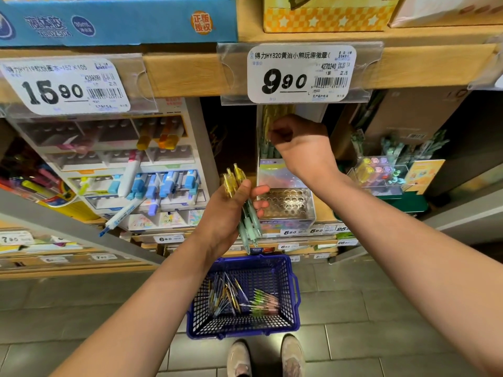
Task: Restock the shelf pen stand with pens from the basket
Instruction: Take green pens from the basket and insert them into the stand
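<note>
Obscured or incomplete items:
- Blue cardboard box (117, 20), top shelf: cut off by the upper and left edges.
- Yellow checkered carton (326, 19): top out of frame.
- White 15.90 price label (65, 85): small print too fine to read.
- Right hand (299, 140): fingertips hidden behind its own knuckles; whatever it pinches cannot be told.
- Yellow-green pens in the clear perforated stand (268, 131): tops hidden by the 9.90 price label (299, 74).
- Loose pens in the blue plastic basket (239, 297): blurred, count uncertain.
- Beige shoes (266, 357): cropped at the bottom edge.

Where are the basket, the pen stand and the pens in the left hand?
basket (295, 291): head view, right rim.
pen stand (285, 204): head view, perforated top.
pens (249, 223): head view, green barrels below left hand (227, 210).
</note>
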